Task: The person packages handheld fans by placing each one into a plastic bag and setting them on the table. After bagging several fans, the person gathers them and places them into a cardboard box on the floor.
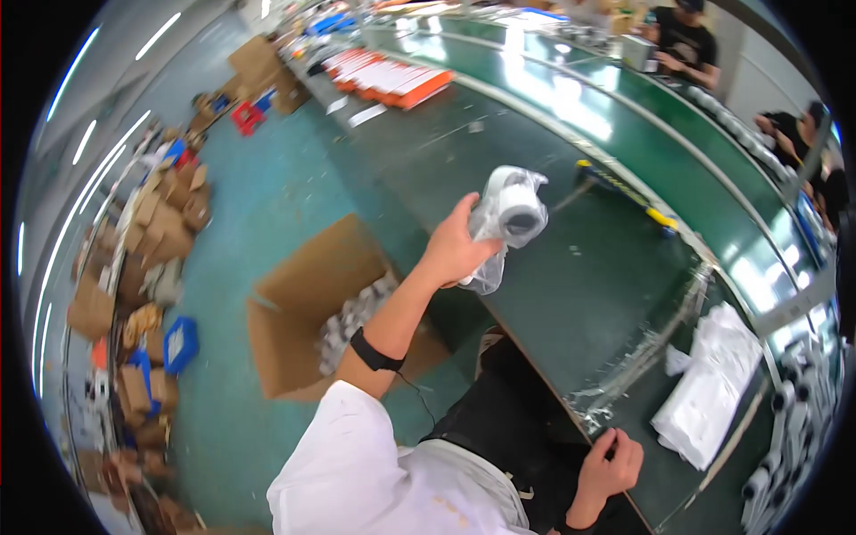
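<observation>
My left hand (456, 247) is closed around a white device with a round grey end (517, 214), wrapped in a clear plastic bag. It is held above the dark green worktable (553, 294), near the edge on my side. My right hand (612, 467) rests at the table's near edge with its fingers curled in; whether anything small lies in them is hidden. To its right, a stack of white plastic bags (713, 385) lies on the table. Below my left arm, an open cardboard box (308, 259) on the floor holds several white wrapped pieces (358, 314).
A yellow-and-black tool (629, 194) lies along the table's far side, beside a green conveyor (588, 111). Orange and white sheets (392, 78) are stacked at the far end. Grey-white parts (789, 437) crowd the right. Cartons (160, 214) line the left; a co-worker (685, 45) stands across the conveyor.
</observation>
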Demonstrator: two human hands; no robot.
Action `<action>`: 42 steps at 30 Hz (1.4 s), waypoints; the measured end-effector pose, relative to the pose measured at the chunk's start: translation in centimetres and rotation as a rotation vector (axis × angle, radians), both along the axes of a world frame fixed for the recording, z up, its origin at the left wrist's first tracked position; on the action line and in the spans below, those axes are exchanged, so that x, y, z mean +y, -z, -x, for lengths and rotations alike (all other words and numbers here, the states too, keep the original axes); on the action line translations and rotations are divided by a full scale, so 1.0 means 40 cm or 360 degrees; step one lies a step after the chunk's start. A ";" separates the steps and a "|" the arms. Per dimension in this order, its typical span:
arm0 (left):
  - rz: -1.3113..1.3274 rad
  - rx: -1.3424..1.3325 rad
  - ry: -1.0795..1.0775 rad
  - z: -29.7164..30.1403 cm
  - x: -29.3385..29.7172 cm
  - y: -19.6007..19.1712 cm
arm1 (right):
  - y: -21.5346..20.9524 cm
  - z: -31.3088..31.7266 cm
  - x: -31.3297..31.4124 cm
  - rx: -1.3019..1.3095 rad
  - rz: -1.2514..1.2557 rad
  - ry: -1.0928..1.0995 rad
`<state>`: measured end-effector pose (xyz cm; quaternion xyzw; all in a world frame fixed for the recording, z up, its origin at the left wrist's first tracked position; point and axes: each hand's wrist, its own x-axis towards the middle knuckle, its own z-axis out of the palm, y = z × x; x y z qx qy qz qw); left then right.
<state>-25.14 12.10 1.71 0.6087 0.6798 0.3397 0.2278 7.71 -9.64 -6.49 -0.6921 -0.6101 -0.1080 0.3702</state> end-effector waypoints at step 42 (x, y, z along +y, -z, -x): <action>0.1728 0.0413 -0.1800 1.096 -0.699 1.019 | 0.024 0.114 0.066 -0.0321 0.0295 0.0241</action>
